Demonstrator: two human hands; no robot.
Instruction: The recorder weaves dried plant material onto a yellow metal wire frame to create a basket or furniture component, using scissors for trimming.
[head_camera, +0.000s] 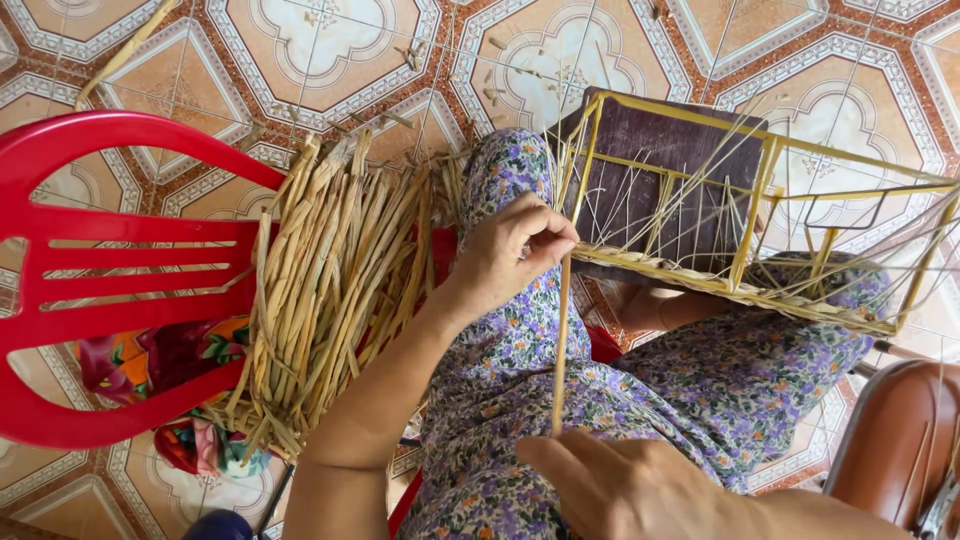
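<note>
straw strand (561, 340) between both hands

A thin, pale straw strand (561, 345) stands nearly upright, stretched taut over the lap.

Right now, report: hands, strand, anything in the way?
Left hand pinches strand top. Right hand grips its bottom. Yellow frame on lap, beside strand. Straw bundle at left.
</note>
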